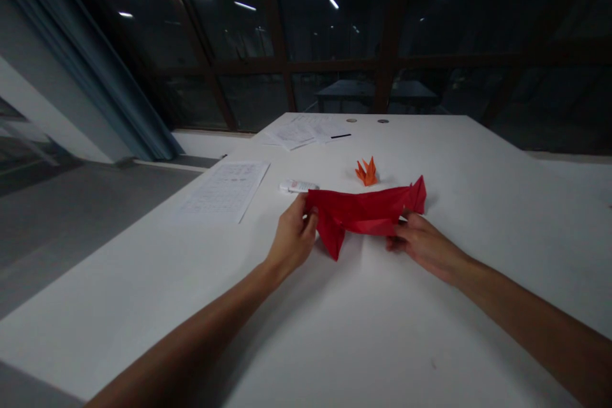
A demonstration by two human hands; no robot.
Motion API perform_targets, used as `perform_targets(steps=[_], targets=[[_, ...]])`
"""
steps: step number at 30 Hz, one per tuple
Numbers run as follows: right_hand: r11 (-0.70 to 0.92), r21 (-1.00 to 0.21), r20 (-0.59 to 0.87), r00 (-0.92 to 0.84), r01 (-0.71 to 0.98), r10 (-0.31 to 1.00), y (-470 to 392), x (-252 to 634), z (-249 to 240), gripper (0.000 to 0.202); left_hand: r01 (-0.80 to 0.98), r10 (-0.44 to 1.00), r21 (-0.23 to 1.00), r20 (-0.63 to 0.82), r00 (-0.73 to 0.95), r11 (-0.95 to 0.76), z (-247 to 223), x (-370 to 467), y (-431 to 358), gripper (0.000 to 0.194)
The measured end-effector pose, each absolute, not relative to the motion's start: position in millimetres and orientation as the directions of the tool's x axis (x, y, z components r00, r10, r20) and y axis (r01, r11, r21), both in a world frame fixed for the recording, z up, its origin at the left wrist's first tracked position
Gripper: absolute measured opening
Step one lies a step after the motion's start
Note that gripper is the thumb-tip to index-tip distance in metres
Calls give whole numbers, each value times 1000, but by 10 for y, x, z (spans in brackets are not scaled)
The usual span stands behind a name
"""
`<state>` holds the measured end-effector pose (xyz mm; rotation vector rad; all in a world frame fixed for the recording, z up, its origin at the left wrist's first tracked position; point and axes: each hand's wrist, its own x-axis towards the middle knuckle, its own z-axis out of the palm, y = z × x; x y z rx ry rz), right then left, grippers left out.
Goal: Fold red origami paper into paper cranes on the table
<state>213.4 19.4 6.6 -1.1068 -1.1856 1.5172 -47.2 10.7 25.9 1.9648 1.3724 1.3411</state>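
Observation:
A partly folded sheet of red paper is held up between my two hands, just above the white table. My left hand pinches its left end, with the thumb on the near side. My right hand grips the lower right part, its fingertips partly hidden by the paper. One red flap hangs down near my left hand, and a pointed corner sticks up past my right hand. Behind the red paper stands a small orange folded paper figure.
On the white table, a white tube-like item lies behind my left hand. A printed sheet is at the left. Farther back are more papers, a dark pen and two small round objects. Windows stand beyond.

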Motion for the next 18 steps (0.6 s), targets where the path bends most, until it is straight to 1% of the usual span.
perform_targets(steps=[1,2,3,4,5,6,7,8,9,10,11,14,16,18], targets=[[-97,-993,-88,-129,-65,988,194,2141,83,33,481,890,769,452,54,-420,251,-462,97,27],[-14,-1000,-14,-30,13,999,182,2147,115,33,470,906,791,420,50,-393,243,-455,86,30],[96,-987,107,90,126,990,154,2151,163,31,469,919,804,391,47,-366,235,-450,74,32],[252,-929,299,148,271,943,108,2150,227,31,482,928,806,370,42,-344,230,-447,62,33],[400,-820,486,129,409,864,47,2142,303,30,506,933,798,356,41,-327,228,-444,51,33],[524,-684,627,42,508,778,-26,2124,385,25,537,936,782,348,43,-316,229,-440,41,34],[630,-530,718,-96,567,690,-105,2097,463,20,569,938,761,342,53,-310,234,-434,30,35],[707,-395,751,-237,587,616,-181,2061,530,17,598,939,739,335,74,-310,241,-425,19,36],[757,-288,757,-345,587,555,-247,2021,580,18,620,940,719,325,99,-314,250,-413,6,37],[779,-212,723,-442,590,531,-296,1979,608,20,634,940,703,315,128,-322,259,-398,-7,39],[780,-166,678,-505,603,534,-327,1941,616,19,639,938,692,307,161,-336,269,-383,-23,42],[729,-67,574,-571,681,587,-320,1877,558,25,619,915,674,305,263,-402,286,-349,-70,48],[728,22,521,-629,685,576,-279,1874,504,29,600,897,668,303,322,-441,285,-341,-91,50],[751,86,460,-695,654,553,-248,1881,465,29,587,886,668,292,360,-458,278,-339,-99,49]])
